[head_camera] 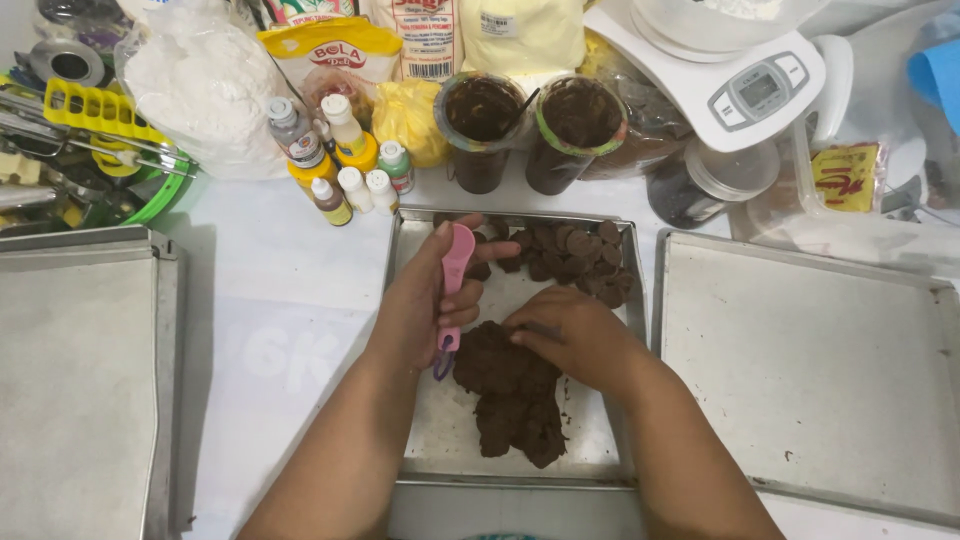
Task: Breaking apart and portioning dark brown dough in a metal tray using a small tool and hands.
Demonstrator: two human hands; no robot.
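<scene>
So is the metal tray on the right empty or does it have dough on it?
Empty: the right tray shows only bare metal; the dough lies in the middle tray.

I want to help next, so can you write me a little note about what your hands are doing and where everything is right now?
Left hand: grip shut on the pink measuring spoon, its scoop end at the dough.
Right hand: pressing on the brown dough lump, holding nothing.
Both are in the middle metal tray.
Done: a pile of small flat dough discs lies at the tray's far end.
Left: most of the lump is unportioned. The side trays hold no pieces.
</scene>
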